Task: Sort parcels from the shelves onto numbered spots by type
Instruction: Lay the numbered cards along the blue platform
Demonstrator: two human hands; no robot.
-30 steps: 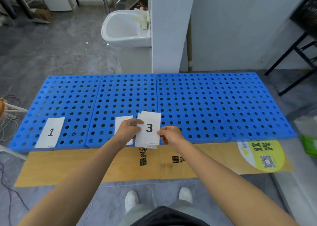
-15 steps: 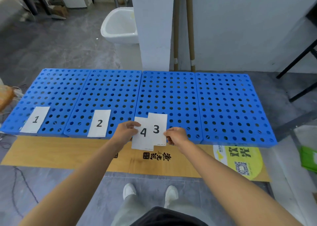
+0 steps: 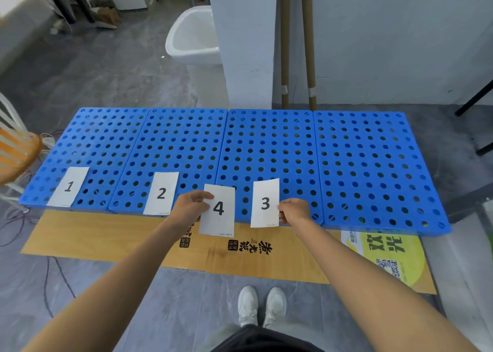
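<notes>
Head view checked. Found left hand [image 3: 192, 208] pinching card 4 [image 3: 221, 225] over front edge of blue panels [image 3: 358, 148]; right hand [image 3: 294, 211] pinching card 3 [image 3: 265, 191] just beside it. Noted card 1 [image 3: 68, 186] and card 2 [image 3: 161, 193] lying flat on blue panels.

Floor: I see grey stone-look tiles [image 3: 106, 79] across the room.
Far wall: plain and pale [image 3: 400, 31], evenly lit.
Pillar: a white square pillar [image 3: 245, 44] stands far centre.
Basin: a white basin [image 3: 192, 39] sits just left of the pillar, partly hidden by it.
Tubes: two brown cardboard tubes [image 3: 309, 44] lean on the wall right of the pillar.
Chair: an orange seat [image 3: 16, 154] at my left edge.
Right edge: black metal legs [image 3: 474, 98].
Near floor: a flattened cardboard sheet [image 3: 106, 234], with thin cables [image 3: 16, 215] to its left.
</notes>
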